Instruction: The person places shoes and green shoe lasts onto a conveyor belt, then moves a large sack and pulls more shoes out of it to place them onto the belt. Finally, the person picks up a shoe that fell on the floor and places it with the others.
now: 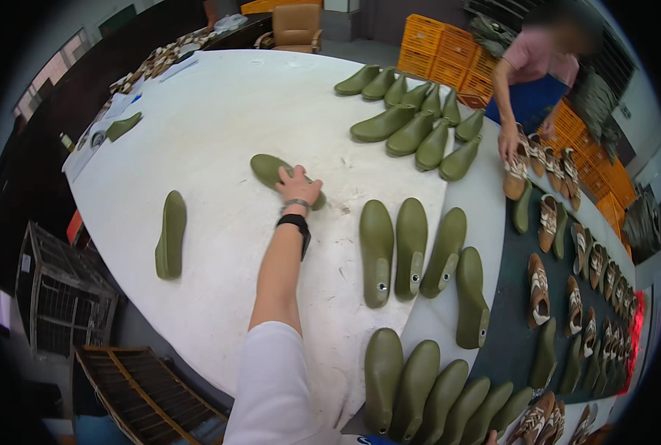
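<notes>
My left hand (298, 187), with a dark band on its wrist, is wrapped over a green shoe last (266, 169) lying on the white table (219, 119). Its toe points to the far left, and the heel lies partly beneath my fingers. To the left lies a single shoe last (171, 236), apart from the others. On the right, several shoe lasts (377, 252) are lined up sole-up. Another row of shoe lasts (384, 378) runs along the near edge. Only a sliver of my right hand (492, 437) shows at the lower edge, its fingers hidden.
More lasts (412, 133) stand grouped at the far right. Beyond the table edge, brown-and-white shoes (538, 285) and lasts line a dark green belt (504, 274). A co-worker's hand (508, 141) touches a shoe there. Orange crates (441, 52) are stacked behind; wooden racks (145, 397) stand lower left.
</notes>
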Demonstrator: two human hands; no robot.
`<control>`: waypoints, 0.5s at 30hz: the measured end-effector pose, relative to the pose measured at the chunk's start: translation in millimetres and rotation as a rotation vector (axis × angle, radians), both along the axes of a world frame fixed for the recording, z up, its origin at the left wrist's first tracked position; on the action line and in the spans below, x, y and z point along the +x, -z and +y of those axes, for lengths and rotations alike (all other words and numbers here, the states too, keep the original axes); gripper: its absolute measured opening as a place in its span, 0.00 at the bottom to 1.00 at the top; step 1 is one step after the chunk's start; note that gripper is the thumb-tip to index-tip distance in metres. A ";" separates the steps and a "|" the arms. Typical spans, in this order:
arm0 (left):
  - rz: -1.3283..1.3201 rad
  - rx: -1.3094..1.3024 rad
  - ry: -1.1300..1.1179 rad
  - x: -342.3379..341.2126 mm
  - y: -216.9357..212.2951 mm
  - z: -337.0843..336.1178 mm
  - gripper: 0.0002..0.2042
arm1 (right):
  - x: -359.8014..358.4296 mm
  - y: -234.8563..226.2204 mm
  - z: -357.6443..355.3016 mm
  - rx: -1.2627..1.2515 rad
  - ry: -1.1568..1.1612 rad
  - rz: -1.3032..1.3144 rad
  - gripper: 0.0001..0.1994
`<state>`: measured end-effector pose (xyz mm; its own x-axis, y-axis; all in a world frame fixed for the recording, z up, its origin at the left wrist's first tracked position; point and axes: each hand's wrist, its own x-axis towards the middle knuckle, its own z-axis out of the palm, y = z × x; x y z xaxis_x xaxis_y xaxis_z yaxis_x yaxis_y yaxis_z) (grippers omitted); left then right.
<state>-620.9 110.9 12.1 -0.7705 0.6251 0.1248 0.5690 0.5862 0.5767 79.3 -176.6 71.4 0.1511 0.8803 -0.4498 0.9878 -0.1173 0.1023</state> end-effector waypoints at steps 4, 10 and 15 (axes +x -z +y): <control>-0.060 0.159 0.395 11.4 25.9 -24.9 0.20 | -38.3 -35.1 15.5 -0.197 0.150 -0.088 0.28; 0.487 0.159 -0.164 -120.2 32.8 -170.4 0.31 | -40.7 -35.3 20.7 -0.239 0.083 -0.102 0.30; -0.107 -0.388 -0.638 -164.6 27.9 -322.2 0.41 | -34.8 -33.0 17.4 -0.197 0.056 -0.067 0.31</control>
<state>-785.5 -211.4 -15.8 -0.9934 0.0375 -0.1088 0.0038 0.9555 0.2948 44.5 -159.2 104.4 0.2324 0.7658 -0.5996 0.9706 -0.1426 0.1940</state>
